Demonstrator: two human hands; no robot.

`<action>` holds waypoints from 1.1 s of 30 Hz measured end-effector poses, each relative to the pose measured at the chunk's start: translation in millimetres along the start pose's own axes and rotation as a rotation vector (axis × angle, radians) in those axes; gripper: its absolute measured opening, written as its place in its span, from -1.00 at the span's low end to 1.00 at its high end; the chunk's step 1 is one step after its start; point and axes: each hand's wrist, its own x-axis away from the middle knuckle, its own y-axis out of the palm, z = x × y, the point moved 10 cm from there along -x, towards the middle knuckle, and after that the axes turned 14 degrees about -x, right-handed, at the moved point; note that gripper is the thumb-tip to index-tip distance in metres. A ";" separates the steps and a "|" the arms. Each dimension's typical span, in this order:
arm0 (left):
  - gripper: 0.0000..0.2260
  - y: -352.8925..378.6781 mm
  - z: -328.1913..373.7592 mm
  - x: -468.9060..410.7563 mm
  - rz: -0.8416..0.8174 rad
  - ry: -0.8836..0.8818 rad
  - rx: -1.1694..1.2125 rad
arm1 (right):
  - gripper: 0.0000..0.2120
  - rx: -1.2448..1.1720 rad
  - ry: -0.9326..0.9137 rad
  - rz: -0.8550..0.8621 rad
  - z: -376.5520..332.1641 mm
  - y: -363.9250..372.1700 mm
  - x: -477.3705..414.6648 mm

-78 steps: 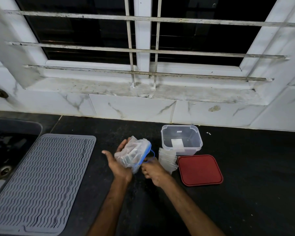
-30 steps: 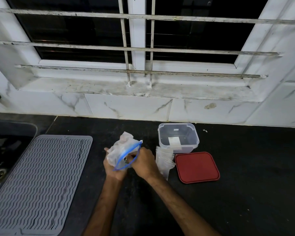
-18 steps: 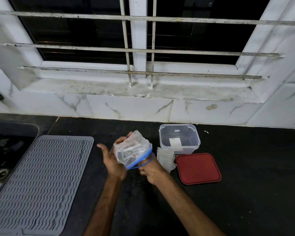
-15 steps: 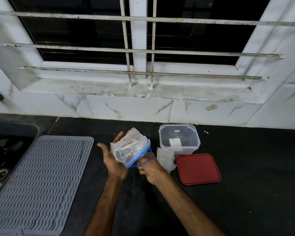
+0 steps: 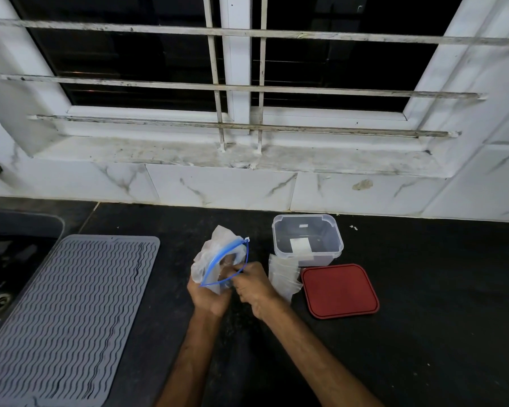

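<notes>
**Left to right:**
- A grey drying mat [image 5: 71, 312] lies on the worktop [image 5: 423, 289], well apart from the work.
- The left hand [image 5: 207, 298] has its fingers curled round the lower part of the zip bag [image 5: 215, 254]. It holds the bag off the worktop with the mouth turned toward the right hand [image 5: 253, 284].
- The bag is clear and crumpled, and its blue zip rim gapes. The contents are not legible.
- The right hand's fingers are curled and pinch the near edge of the rim. Whether a fingertip is inside cannot be told.
- Just right of the hands, a stack of flat bags [image 5: 284, 277] leans against the open clear container [image 5: 315, 259]. The red lid [image 5: 340, 290] lies beside the container.

**Judgement:** the step in hand is working the bag's mouth.
1. Grip low and firmly with the left hand, with the mouth upward.
2. Pinch the rim at 1 end, then run along it.
3. Mind the right forearm near the stack.
</notes>
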 end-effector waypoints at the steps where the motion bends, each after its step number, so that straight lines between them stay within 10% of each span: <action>1: -0.47 1.5 -5.5 -4.1 -0.011 -0.052 0.021 | -0.69 0.011 -0.002 0.005 -0.7 1.0 0.8; 5: -0.59 -14.6 12.9 -16.9 -0.130 0.170 -0.061 | -0.69 0.003 0.035 -0.004 5.3 1.5 -1.7; 11: -0.81 13.1 -7.1 3.1 -0.166 -0.101 0.268 | -0.80 0.126 -0.082 -0.034 -3.2 8.2 -6.5; 17: -0.33 3.9 15.2 2.7 -0.147 -0.004 0.160 | -0.79 0.300 -0.246 0.035 -15.1 2.8 -9.5; 23: -0.81 7.1 11.0 1.9 -0.187 -0.025 0.127 | -0.89 0.290 -0.193 0.016 -9.1 5.3 -6.0; 33: -0.59 1.6 4.0 4.5 -0.150 -0.035 0.255 | -0.82 0.189 -0.140 0.032 -3.6 -3.4 -6.4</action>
